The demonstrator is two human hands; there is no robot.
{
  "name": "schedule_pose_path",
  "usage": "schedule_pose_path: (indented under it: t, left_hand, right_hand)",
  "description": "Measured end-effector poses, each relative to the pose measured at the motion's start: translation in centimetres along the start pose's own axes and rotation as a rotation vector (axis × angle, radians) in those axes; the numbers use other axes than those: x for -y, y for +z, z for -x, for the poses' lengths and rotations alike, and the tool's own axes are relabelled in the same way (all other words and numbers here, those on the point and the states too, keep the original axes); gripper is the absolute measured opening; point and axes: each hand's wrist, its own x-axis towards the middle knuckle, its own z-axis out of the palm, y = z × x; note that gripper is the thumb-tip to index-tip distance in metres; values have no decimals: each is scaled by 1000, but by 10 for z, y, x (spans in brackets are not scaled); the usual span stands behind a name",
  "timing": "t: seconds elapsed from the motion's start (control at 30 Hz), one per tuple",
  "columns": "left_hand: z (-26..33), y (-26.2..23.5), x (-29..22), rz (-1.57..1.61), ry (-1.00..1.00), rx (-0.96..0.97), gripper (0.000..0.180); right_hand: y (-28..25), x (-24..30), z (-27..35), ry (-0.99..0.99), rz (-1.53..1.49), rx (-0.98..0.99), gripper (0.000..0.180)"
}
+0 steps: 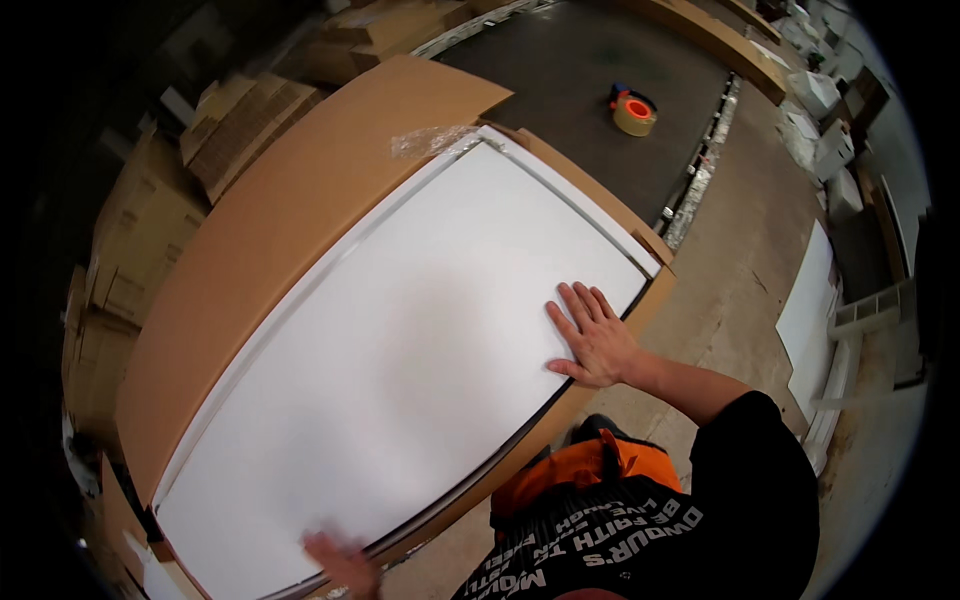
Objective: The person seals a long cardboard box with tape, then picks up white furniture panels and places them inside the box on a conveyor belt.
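Note:
A large white panel [420, 290] lies flat in an open cardboard carton [265, 195], framed by narrow white strips along its far and right edges. My right hand [597, 345] rests on the panel near its right end, palm down, with the fingers spread and nothing in them. Over the panel's near left edge is my left hand [342, 563], smeared by motion, so its fingers cannot be made out. Clear plastic film or tape [430, 141] clings to the carton at the panel's far corner.
On the dark tabletop [560, 55] beyond the carton stands a tape dispenser [634, 112] with a roll of tape. Stacked cardboard boxes [145, 225] fill the left side. White sheets [808, 310] lean or lie along the right, past the concrete floor [745, 250].

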Motion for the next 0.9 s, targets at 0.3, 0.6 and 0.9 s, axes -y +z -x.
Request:
schedule_pose_path:
  t: [0.3, 0.6, 0.9]
  left_hand:
    - [-120, 22, -236, -25, -186, 286, 55]
    - [-131, 15, -236, 79, -213, 206, 53]
    - [-139, 7, -242, 82, -236, 142, 50]
  right_hand:
    - [-18, -48, -53, -224, -143, -113, 73]
    - [-44, -296, -488, 432, -236, -651, 62]
    - [-111, -312, -524, 62, -556, -392, 38]
